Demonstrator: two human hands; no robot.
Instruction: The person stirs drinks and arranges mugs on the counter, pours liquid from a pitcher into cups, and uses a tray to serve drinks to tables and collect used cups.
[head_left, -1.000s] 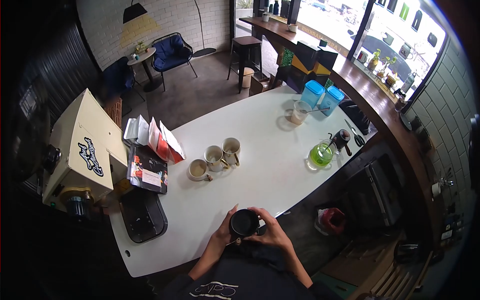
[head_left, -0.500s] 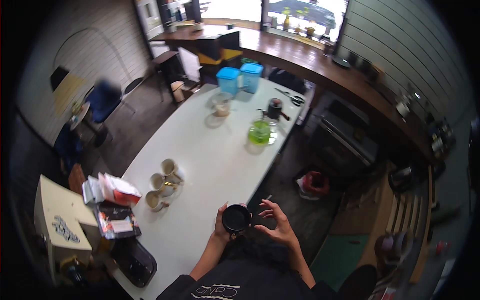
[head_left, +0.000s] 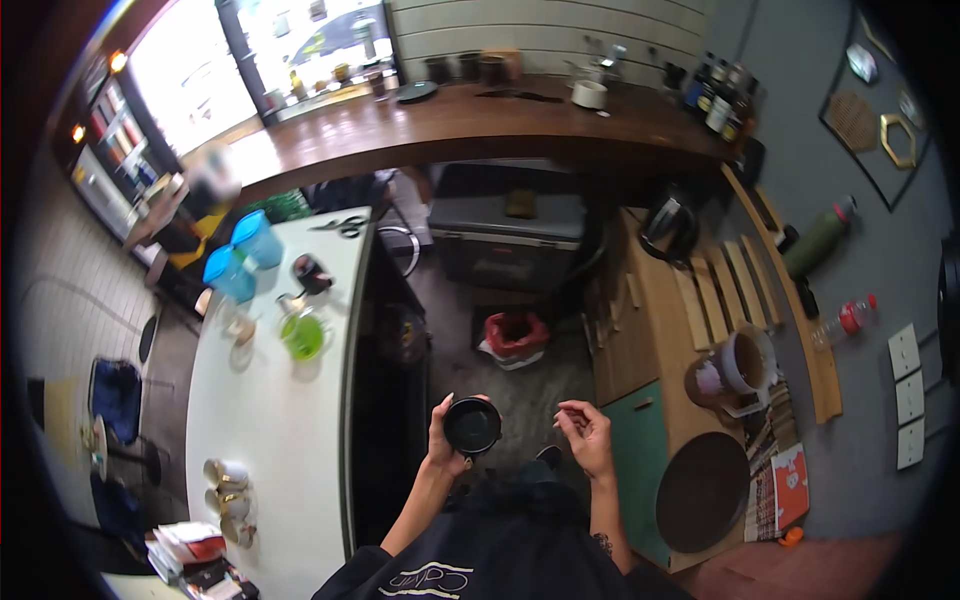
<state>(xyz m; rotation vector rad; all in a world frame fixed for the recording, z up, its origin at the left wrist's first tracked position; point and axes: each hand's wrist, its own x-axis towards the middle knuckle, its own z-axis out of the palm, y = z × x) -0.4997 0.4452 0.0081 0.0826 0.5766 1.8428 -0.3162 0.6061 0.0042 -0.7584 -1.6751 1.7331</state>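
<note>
A round black cup (head_left: 473,425) is held in my left hand (head_left: 443,432), with the fingers wrapped round its left side and its open top facing up. The inside of the cup looks dark. To the right of the cup, apart from it, is my right hand (head_left: 588,432). Its fingers are bent and drawn together near the thumb, and whether anything small lies between them cannot be made out. Both hands are over the floor, between the white table (head_left: 285,420) and the wooden cabinet (head_left: 640,330).
On the white table are several mugs (head_left: 226,474), a glass pot of green liquid (head_left: 302,337) and blue-lidded containers (head_left: 257,240). A red-lined bin (head_left: 515,338) stands on the floor ahead. The cabinet holds a kettle (head_left: 668,225) and a round dark tray (head_left: 703,492).
The view has swung right, from the white table towards the wooden cabinet. My right hand has let go of the cup and moved away to the right; its fingers, spread earlier, are now drawn together.
</note>
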